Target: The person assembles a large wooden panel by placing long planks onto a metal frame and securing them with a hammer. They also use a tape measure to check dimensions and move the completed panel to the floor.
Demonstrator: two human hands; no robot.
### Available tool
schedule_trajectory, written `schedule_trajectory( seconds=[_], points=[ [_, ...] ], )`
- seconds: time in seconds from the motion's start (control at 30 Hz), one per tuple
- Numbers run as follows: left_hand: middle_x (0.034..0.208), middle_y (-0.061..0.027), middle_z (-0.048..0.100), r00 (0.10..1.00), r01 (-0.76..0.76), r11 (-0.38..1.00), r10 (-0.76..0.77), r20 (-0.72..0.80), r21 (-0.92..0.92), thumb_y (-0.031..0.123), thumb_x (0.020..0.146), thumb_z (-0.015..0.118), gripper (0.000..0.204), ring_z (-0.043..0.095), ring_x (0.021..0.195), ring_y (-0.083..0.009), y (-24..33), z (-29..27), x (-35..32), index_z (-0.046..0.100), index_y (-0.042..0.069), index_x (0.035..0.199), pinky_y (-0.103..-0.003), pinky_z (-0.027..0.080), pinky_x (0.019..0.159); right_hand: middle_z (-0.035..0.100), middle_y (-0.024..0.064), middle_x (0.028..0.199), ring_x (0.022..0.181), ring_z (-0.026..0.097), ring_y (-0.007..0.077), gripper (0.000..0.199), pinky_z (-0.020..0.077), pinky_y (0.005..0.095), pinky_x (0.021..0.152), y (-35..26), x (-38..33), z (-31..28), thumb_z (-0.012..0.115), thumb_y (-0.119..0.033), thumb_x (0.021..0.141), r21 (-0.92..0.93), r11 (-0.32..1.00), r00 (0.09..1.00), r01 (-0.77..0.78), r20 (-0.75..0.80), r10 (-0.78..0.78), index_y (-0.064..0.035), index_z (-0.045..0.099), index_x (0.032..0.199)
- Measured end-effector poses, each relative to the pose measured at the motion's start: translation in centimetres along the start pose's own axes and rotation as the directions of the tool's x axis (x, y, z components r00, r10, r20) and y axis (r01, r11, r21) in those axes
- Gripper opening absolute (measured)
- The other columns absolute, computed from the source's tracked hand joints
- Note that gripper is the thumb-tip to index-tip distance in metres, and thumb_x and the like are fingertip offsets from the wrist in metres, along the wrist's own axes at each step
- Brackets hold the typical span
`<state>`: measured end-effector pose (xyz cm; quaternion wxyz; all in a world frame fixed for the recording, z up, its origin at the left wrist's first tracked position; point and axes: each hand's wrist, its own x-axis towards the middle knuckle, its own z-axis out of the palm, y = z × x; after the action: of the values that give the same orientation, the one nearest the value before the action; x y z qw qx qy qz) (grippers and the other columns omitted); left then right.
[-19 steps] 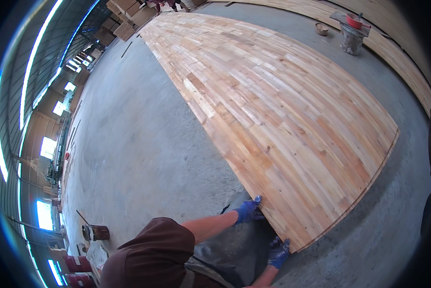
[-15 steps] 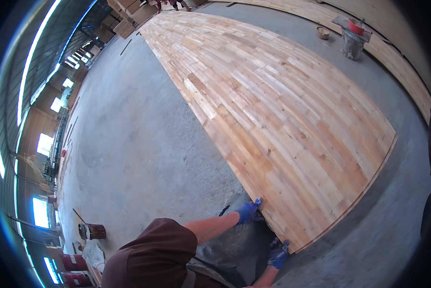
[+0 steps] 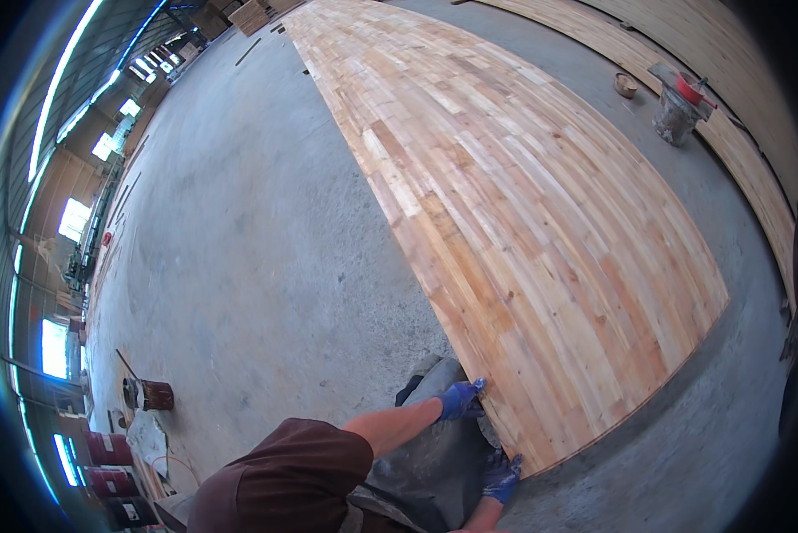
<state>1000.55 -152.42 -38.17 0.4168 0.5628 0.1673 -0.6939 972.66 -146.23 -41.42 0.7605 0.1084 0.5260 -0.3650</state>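
A long panel of edge-glued wood strips (image 3: pixel 541 240) lies across the floor, running from near me to the far end. My left hand (image 3: pixel 460 401), in a blue glove, grips the panel's long left edge close to the near corner, thumb over the top. At the corner itself my right hand (image 3: pixel 503 478), also blue-gloved, is closed on the edge. The fingers under the wood are hidden on both hands. Below them, a dark apron (image 3: pixel 430 466) covers my lap.
To the right, a red container (image 3: pixel 688 87) sits on a stained bucket (image 3: pixel 676 120), with a small round tub (image 3: pixel 625 85) nearby. More wood panels (image 3: pixel 745 169) lie beyond. At lower left stand a brown can (image 3: pixel 157 395) and dark red buckets (image 3: pixel 110 449) along the wall side.
The near corner of the panel has shifted slightly left and down, with both hands still on it. The view has tilted, and the layered end edge shows less.
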Motion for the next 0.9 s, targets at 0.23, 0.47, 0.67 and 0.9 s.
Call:
schedule_trajectory(
  seconds=[0.23, 0.47, 0.67, 0.9],
  points=[
    [0.12, -0.0066, 0.066, 1.0, 0.002, 1.0, -0.002, 0.019, -0.017, 0.054, 0.094, 0.062, 0.052, 0.068, 0.103, -0.0277, 0.4, 0.0, -0.6, 0.054, 0.016, 0.128, -0.049, 0.058, 0.084, 0.055, 0.0053, 0.135, 0.114, 0.056, 0.0233, 0.061, 0.0461, 0.04, 0.092, 0.7, -0.9, 1.5, 0.06, -0.055, 0.092, 0.049, 0.999, 0.997, 0.014, -0.074, -0.01, -0.0164, 0.048, 0.137],
    [0.119, -0.0089, 0.065, 0.998, 0.041, 0.999, -0.04, 0.049, -0.014, 0.057, 0.091, 0.063, 0.059, 0.067, 0.103, -0.0294, -0.5, -1.3, 0.7, 0.053, 0.016, 0.131, -0.05, 0.058, 0.084, 0.043, 0.0105, 0.147, 0.127, 0.049, 0.0269, 0.076, 0.0417, 0.0411, 0.098, 0.9, -1.1, 2.3, 0.065, -0.058, 0.087, 0.167, 0.986, 0.997, 0.015, -0.077, -0.002, -0.0119, 0.041, 0.143],
    [0.118, -0.0111, 0.064, 0.996, 0.093, 0.996, -0.093, 0.003, 0.004, 0.06, 0.088, 0.066, 0.064, 0.067, 0.098, -0.0307, -0.4, 0.4, 0.2, 0.054, 0.014, 0.131, -0.05, 0.058, 0.081, 0.041, 0.0105, 0.153, 0.14, 0.04, 0.0249, 0.074, 0.0356, 0.0403, 0.111, 0.9, -2.0, 4.3, 0.063, -0.057, 0.09, 0.231, 0.967, 0.979, 0.109, -0.191, -0.065, -0.0098, 0.043, 0.144],
    [0.104, -0.0118, 0.067, 0.978, 0.02, 0.995, 0.0, -0.207, 0.096, 0.058, 0.09, 0.066, 0.06, 0.068, 0.087, -0.029, 1.4, 2.3, -3.5, 0.057, 0.008, 0.123, -0.047, 0.06, 0.073, 0.047, 0.0128, 0.148, 0.137, 0.042, 0.025, 0.073, 0.0368, 0.0396, 0.115, 0.7, -3.1, 3.6, 0.071, -0.043, 0.089, 0.316, 0.945, 0.996, 0.085, -0.059, -0.069, -0.0045, 0.043, 0.145]
  ],
)
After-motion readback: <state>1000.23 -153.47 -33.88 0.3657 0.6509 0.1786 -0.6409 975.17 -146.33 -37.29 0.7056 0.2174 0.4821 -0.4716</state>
